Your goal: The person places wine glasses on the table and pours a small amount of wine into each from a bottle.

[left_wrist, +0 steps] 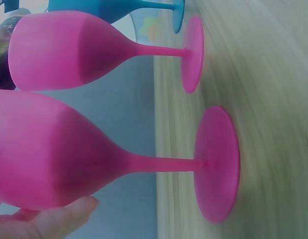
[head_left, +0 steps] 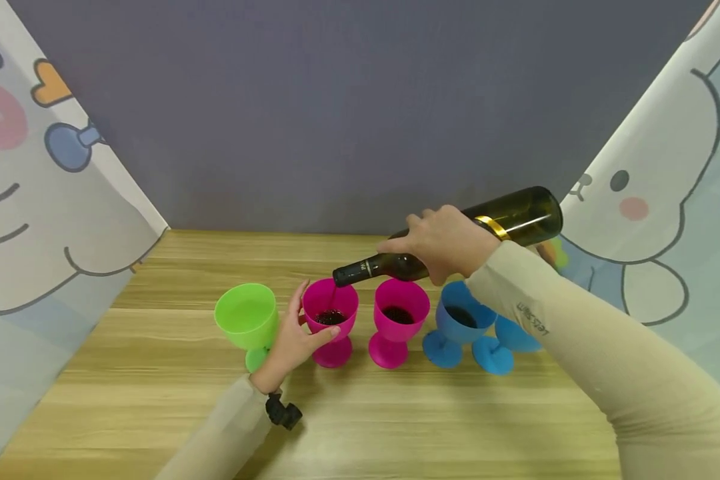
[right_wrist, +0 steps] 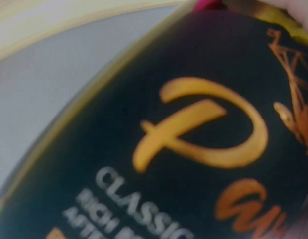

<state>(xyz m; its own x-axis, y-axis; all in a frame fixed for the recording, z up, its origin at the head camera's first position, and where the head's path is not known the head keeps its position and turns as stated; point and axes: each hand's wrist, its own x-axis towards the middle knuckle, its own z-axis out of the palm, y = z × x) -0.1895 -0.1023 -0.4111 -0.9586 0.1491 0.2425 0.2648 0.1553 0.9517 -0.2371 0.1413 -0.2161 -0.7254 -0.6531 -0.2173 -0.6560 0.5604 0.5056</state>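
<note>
My right hand (head_left: 447, 241) grips a dark green wine bottle (head_left: 525, 217) around its shoulder and neck, tilted with its mouth over a pink goblet (head_left: 335, 353). A thin dark red stream runs from the mouth into that goblet, where dark liquid (head_left: 331, 317) lies at the bottom. Around the goblet's bowl my left hand (head_left: 294, 341) curls its fingers and thumb. In the left wrist view the goblet's foot (left_wrist: 217, 164) rests on the table, with fingertips (left_wrist: 76, 210) on the bowl. The bottle's black label (right_wrist: 193, 124) with gold lettering fills the right wrist view.
Right of the held goblet stand a second pink goblet (head_left: 390, 350) and a blue goblet (head_left: 443, 348), both with dark liquid. Another blue goblet (head_left: 493, 357) is partly hidden by the right sleeve. A green goblet (head_left: 247, 310) stands left on the wooden table (head_left: 396, 427).
</note>
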